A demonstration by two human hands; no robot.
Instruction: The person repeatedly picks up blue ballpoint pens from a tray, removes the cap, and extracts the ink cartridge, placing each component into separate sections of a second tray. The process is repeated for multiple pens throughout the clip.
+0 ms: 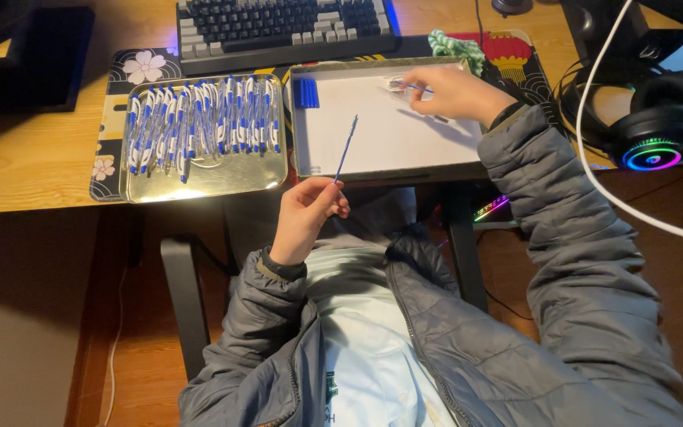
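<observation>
My left hand [308, 212] pinches the lower end of a thin blue pen refill [346, 149], which points up over the near edge of a shallow tray with a white floor [373, 142]. My right hand [456, 93] reaches into the far right of that tray, and its fingers hold a small clear-and-blue pen part [405, 85]. A few blue caps [306, 92] lie in the tray's far left corner. Left of it a metal tray [203, 175] holds several white and blue pens [199, 122].
A keyboard [282, 28] sits behind both trays on a patterned desk mat [137, 65]. Black headphones with a glowing ring [658, 130] and a white cable [594, 170] lie at the right. A dark monitor base [29, 55] stands at the far left.
</observation>
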